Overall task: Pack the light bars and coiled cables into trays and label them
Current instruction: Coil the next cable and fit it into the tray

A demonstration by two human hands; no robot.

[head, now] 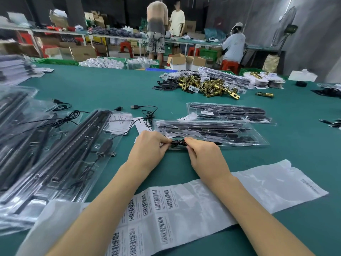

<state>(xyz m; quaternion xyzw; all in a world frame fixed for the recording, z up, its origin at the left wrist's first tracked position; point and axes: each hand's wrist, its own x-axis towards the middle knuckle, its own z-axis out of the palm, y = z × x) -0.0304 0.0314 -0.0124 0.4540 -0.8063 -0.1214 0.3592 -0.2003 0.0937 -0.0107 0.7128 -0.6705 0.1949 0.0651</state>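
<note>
- Step: coiling the cable (178,143), just at the near edge of the tray (212,133).
- Left hand (150,146) and right hand (204,154) both pinch the cable's ends.
- Next, likely: seat it in the tray, then take a label from the sheet (156,215) nearer the person.

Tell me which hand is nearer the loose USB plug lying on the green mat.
Left. The left hand sits almost straight below the USB plug, gripping the coiled cable; the right hand grips the cable's other end, farther right.
</note>
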